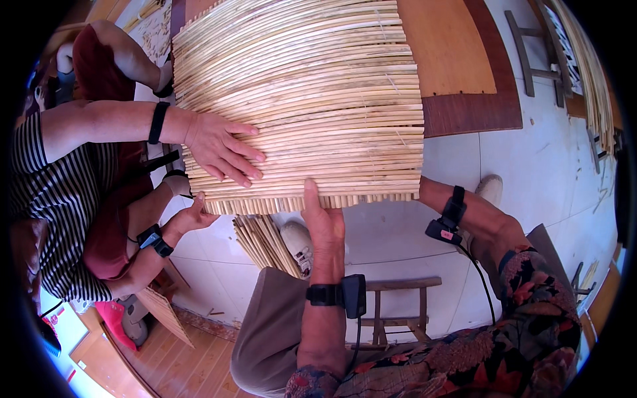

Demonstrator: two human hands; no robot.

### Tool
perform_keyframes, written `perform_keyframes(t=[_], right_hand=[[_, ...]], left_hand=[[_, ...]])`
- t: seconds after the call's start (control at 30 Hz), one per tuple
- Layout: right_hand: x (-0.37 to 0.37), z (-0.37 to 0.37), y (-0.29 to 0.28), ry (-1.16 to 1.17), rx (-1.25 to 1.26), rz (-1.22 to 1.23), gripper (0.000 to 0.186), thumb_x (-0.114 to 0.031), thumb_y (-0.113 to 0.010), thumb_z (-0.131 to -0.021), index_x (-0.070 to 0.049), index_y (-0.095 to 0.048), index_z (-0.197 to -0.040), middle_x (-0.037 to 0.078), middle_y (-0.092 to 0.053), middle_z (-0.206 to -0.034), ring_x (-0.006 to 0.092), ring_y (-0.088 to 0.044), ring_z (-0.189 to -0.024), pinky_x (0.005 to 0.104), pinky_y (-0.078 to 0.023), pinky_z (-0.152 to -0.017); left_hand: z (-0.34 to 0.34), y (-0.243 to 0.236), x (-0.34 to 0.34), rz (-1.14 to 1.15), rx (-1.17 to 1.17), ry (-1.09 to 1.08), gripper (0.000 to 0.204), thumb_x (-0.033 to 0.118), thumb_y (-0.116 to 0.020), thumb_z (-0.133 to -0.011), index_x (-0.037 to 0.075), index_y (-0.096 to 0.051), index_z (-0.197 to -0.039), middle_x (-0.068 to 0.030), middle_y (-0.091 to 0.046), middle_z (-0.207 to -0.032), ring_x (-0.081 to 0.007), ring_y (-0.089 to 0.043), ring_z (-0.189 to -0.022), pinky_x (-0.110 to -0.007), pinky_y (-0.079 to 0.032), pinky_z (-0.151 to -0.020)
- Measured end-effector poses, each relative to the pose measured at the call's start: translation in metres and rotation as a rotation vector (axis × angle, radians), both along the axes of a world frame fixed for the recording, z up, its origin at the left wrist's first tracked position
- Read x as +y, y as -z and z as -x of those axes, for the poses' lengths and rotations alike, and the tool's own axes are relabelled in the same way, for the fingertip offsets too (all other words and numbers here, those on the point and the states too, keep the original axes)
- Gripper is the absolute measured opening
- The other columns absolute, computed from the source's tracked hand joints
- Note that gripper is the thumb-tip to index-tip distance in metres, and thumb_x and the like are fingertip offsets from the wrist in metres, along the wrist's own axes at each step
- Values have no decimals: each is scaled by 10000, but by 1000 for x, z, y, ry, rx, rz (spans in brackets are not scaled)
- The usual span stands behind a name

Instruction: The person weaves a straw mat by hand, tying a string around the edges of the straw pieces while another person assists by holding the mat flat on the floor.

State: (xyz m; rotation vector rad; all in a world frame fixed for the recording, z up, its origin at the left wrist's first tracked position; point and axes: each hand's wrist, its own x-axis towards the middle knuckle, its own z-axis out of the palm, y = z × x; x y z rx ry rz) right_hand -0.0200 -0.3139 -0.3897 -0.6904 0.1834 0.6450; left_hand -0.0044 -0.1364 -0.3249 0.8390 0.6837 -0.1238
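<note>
Along the near edge, the left hand (325,217) clamps the stick mat (298,86), thumb uppermost. Support evenly; right hand hidden, fingers' state indeterminable.

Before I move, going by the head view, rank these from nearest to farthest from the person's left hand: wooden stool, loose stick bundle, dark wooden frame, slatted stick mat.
From the left hand:
1. Slatted stick mat: touching, under the thumb.
2. Loose stick bundle: lower left.
3. Wooden stool: lower right.
4. Dark wooden frame: far upper right.
</note>
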Motion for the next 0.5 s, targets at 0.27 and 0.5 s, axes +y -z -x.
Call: perform_keyframes(t=[0.27,0.5], right_hand=[[2,-2,0,1,18,-10,334,-201,-579,-860,-37,-504,-1141,70,-568,-1067,112,-539,-918,278,-480,-777],[39,-38,-7,11,29,-20,335,-200,-579,-861,-36,-503,-1143,70,-567,-1072,112,-539,-923,277,-480,-780]], left_hand=[[2,3,1,9,-17,1,515,216,-511,-888,38,-292,-1319,-106,-438,-1259,-208,-469,-1132,-362,-402,-971],[0,4,-1,3,-45,17,523,229,-518,-885,39,-294,-1317,-102,-442,-1256,-207,-462,-1141,-365,-396,-976]])
